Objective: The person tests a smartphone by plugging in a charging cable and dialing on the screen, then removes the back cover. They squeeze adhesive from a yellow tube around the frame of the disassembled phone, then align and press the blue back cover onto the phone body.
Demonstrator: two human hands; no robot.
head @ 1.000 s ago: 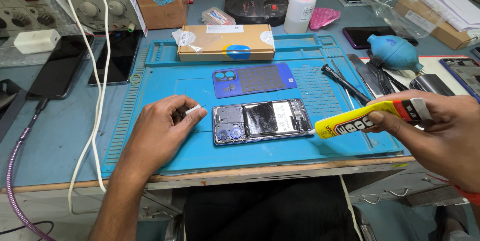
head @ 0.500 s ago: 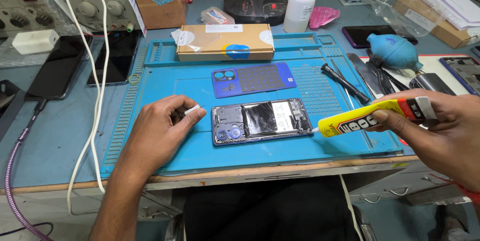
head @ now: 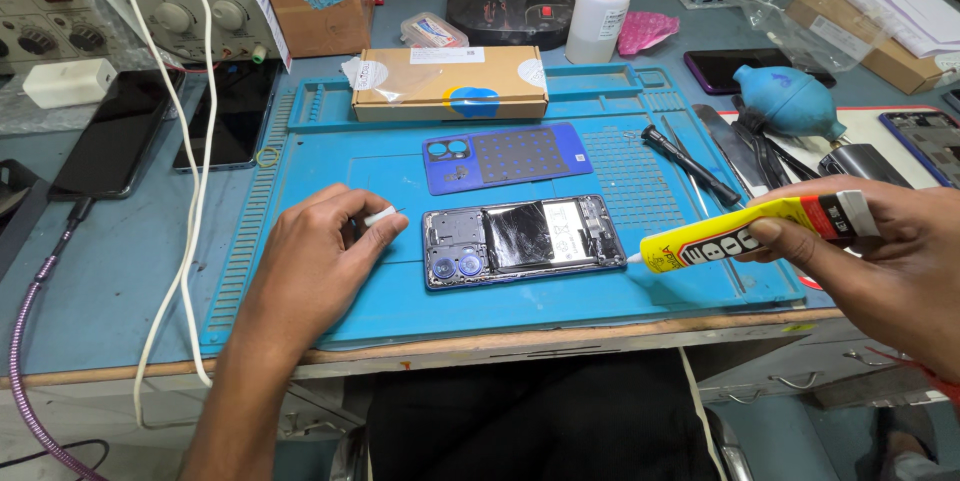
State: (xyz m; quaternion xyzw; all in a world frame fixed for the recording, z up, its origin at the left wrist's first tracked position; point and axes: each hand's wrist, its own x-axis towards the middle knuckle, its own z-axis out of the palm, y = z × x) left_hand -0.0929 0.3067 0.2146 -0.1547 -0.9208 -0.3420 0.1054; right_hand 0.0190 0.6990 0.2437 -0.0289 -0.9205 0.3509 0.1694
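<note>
So there's an opened phone (head: 522,240) lying flat in the middle of the blue work mat (head: 330,311), back off, insides and camera lenses showing. The right hand (head: 880,266) is wrapped around a yellow glue tube (head: 745,235), tilted so its nozzle sits right at the phone's right edge, pretty much touching. The left hand (head: 320,256) rests on the mat just left of the phone, fingers pinched on a small white bit (head: 379,216); can't tell what it is. The blue back cover (head: 505,156) lies just above the phone, and a cardboard box (head: 450,83) sits further back.
</note>
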